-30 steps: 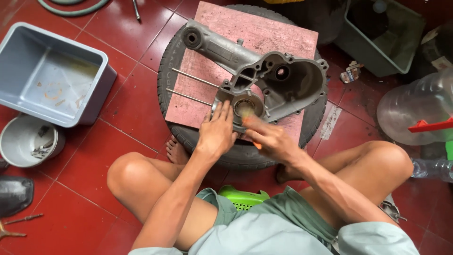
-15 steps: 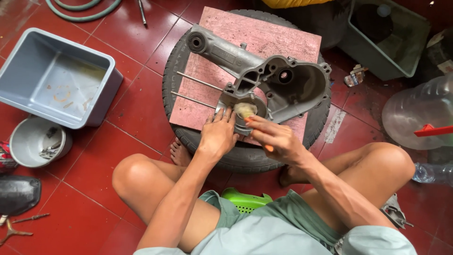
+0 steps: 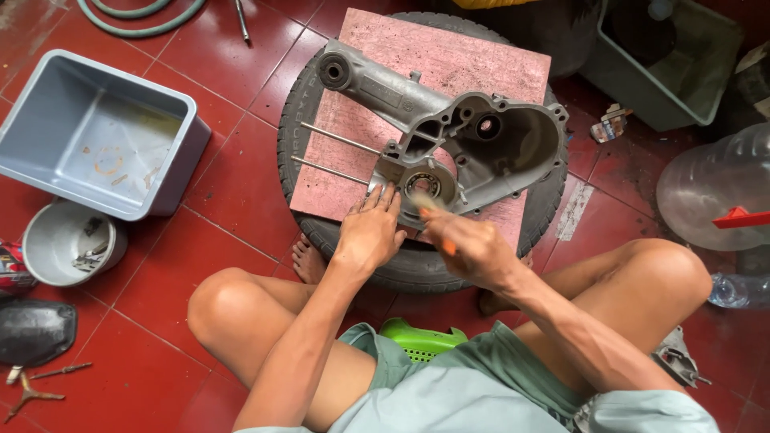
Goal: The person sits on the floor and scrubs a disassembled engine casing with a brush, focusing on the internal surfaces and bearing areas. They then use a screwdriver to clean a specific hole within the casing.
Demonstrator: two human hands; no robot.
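A grey metal engine casing (image 3: 465, 136) with two long studs lies on a pink board (image 3: 449, 64) laid over a black tyre (image 3: 297, 136). My left hand (image 3: 370, 232) rests flat on the board, fingers touching the casing's near edge by the round bearing (image 3: 421, 186). My right hand (image 3: 469, 247) is closed around a small tool with an orange handle (image 3: 445, 244); its blurred tip points at the bearing.
A grey plastic tub (image 3: 96, 136) sits to the left, with a small white bucket (image 3: 68, 240) below it. A green tub (image 3: 674, 64) and a clear water jug (image 3: 722, 192) stand at the right. A hose (image 3: 136, 20) curls at top left. Small tools lie at bottom left.
My right hand has drawn back toward me from the bearing, which now shows. The left hand stays on the casing's edge. The view has shifted slightly.
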